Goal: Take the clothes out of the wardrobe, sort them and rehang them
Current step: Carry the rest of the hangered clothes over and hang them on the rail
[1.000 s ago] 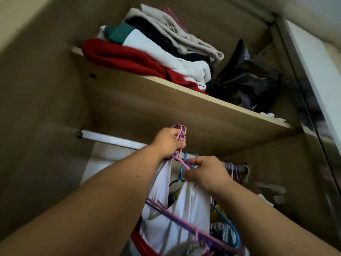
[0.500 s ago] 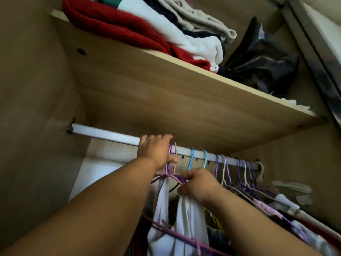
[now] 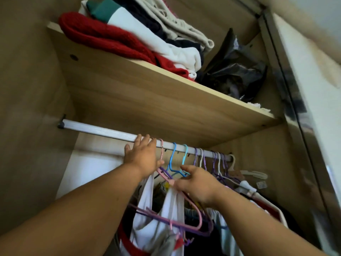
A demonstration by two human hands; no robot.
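Wardrobe interior viewed from below, hanging rail running left to right beneath the wooden shelf. Left hand raised to the rail, fingers spread and apart, resting against the bar just left of the pink hanger — clamped on nothing visible, probably there to steady the hook or nudge it along the bar. Right hand lower and to the right, fingers loosely curled at the neck of the pink hanger where the white garment drapes; grip on the hanger cannot be told for certain, contact with the garment's shoulder appears likely. Pink hook seated over the rail, so rehanging of this item judged nearly complete. To the right, blue hangers and a crowded group of purple and white hangers share the far end of the rail, clothes hanging below them. Further loose purple hangers low in the foreground, near the white garment. Left stretch of the rail bare — room for sorted items. Folded clothes and a black plastic bag stored on the shelf above, untouched. Next step judged: release, then spacing of hooks to avoid tangling.
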